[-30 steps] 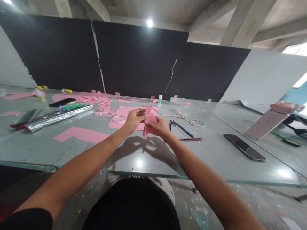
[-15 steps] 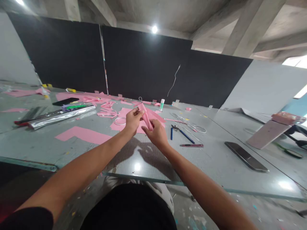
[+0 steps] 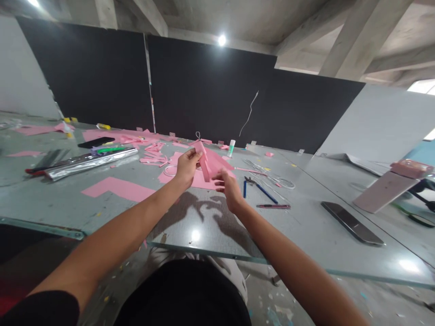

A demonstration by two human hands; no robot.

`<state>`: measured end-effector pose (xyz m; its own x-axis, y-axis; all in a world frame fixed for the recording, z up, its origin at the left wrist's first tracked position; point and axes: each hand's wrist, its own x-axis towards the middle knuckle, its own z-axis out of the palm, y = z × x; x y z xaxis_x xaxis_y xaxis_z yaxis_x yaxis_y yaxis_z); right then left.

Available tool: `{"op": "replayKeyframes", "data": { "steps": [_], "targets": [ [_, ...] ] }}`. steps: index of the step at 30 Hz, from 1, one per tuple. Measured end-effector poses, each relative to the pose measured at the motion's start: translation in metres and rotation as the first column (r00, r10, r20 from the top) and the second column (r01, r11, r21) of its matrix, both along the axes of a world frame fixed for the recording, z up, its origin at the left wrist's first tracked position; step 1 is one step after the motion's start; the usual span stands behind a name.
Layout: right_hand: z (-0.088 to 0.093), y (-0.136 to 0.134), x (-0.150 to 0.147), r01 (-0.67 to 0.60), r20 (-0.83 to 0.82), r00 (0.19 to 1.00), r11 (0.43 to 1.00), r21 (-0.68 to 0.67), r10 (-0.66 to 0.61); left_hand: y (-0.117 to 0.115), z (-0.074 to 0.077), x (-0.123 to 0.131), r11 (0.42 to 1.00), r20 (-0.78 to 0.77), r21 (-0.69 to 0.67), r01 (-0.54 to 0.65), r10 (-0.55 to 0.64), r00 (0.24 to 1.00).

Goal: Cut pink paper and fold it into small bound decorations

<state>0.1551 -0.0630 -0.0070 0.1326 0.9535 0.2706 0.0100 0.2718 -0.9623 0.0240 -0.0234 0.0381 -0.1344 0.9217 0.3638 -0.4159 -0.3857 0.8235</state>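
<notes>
My left hand [image 3: 187, 168] pinches the upper part of a folded pink paper piece [image 3: 205, 166], held up over the table. A small wire loop [image 3: 198, 135] shows just above its top; whether it is joined to the paper I cannot tell. My right hand [image 3: 229, 188] is beside the paper's lower end with fingers apart and slightly curled, apparently holding nothing. Beneath and behind the held piece lies a larger pink sheet [image 3: 193, 180]. Blue-handled pliers [image 3: 261, 190] and a pink pen-like tool [image 3: 273, 206] rest to the right of my right hand.
A glue stick [image 3: 231, 148] stands behind my hands, with thin wires [image 3: 272, 174] right of it. Pink scraps [image 3: 154, 155], an angular pink sheet [image 3: 117, 189] and a silver foil roll [image 3: 91, 164] lie left. Farther right are a phone [image 3: 351, 222] and a pale bottle [image 3: 387, 190].
My right hand has let go of the paper's lower end and moved slightly right, its fingers opening. My left hand still holds the paper. The view has shifted slightly.
</notes>
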Motion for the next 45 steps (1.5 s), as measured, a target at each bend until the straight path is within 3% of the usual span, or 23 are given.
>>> {"op": "replayKeyframes", "data": {
  "steps": [3, 4, 6, 9, 14, 19, 22, 25, 28, 31, 36, 42, 45],
  "targets": [
    [0.006, 0.006, 0.016, 0.249, -0.068, 0.968, 0.954, 0.166, -0.241, -0.003, 0.001, 0.0, 0.999, -0.054, -0.046, 0.02, -0.023, 0.998],
    [0.009, 0.007, 0.021, 0.268, -0.06, 0.963, 0.934, 0.235, -0.261, -0.004, 0.001, 0.001, 0.998, -0.078, -0.052, 0.028, -0.032, 0.996],
    [0.014, 0.007, 0.028, 0.168, 0.014, 0.983, 0.938, 0.302, -0.181, -0.007, 0.001, 0.002, 0.998, -0.136, -0.036, 0.053, -0.057, 0.989],
    [0.021, 0.003, 0.028, 0.018, 0.19, 0.979, 0.966, 0.259, -0.07, -0.01, 0.0, 0.004, 0.996, -0.236, 0.009, 0.084, -0.08, 0.968],
    [0.025, -0.005, 0.016, 0.062, 0.278, 0.951, 0.961, 0.27, -0.139, -0.006, -0.006, 0.004, 0.994, -0.36, 0.099, 0.037, 0.001, 0.933],
    [0.02, -0.008, 0.006, -0.017, 0.273, 0.959, 0.948, 0.319, -0.074, -0.001, -0.013, 0.005, 0.985, -0.394, 0.169, -0.036, 0.101, 0.914],
    [0.016, -0.003, 0.006, -0.06, 0.16, 0.987, 0.947, 0.317, 0.008, -0.001, -0.014, 0.004, 0.989, -0.381, 0.145, 0.012, 0.044, 0.923],
    [0.015, 0.003, 0.01, -0.078, -0.06, 0.994, 0.969, 0.234, 0.094, -0.005, -0.011, 0.004, 0.99, -0.355, 0.084, 0.117, -0.08, 0.932],
    [0.018, 0.006, 0.017, -0.163, -0.248, 0.949, 0.977, 0.14, 0.194, -0.01, -0.008, 0.005, 0.981, -0.349, 0.035, 0.193, -0.169, 0.922],
    [0.022, 0.005, 0.024, -0.289, -0.292, 0.907, 0.953, 0.094, 0.304, -0.013, -0.007, 0.006, 0.978, -0.352, 0.004, 0.21, -0.195, 0.915],
    [0.023, 0.004, 0.028, -0.325, -0.114, 0.937, 0.943, 0.068, 0.331, -0.011, -0.011, 0.005, 0.968, -0.415, 0.015, 0.252, -0.223, 0.882],
    [0.02, 0.009, 0.026, -0.091, 0.129, 0.989, 0.977, 0.191, 0.066, -0.015, -0.011, 0.007, 0.975, -0.488, 0.027, 0.222, -0.18, 0.854],
    [0.021, 0.009, 0.028, -0.075, 0.187, 0.982, 0.968, 0.241, 0.029, -0.015, -0.01, 0.008, 0.975, -0.49, 0.026, 0.22, -0.18, 0.853]
  ]
}}
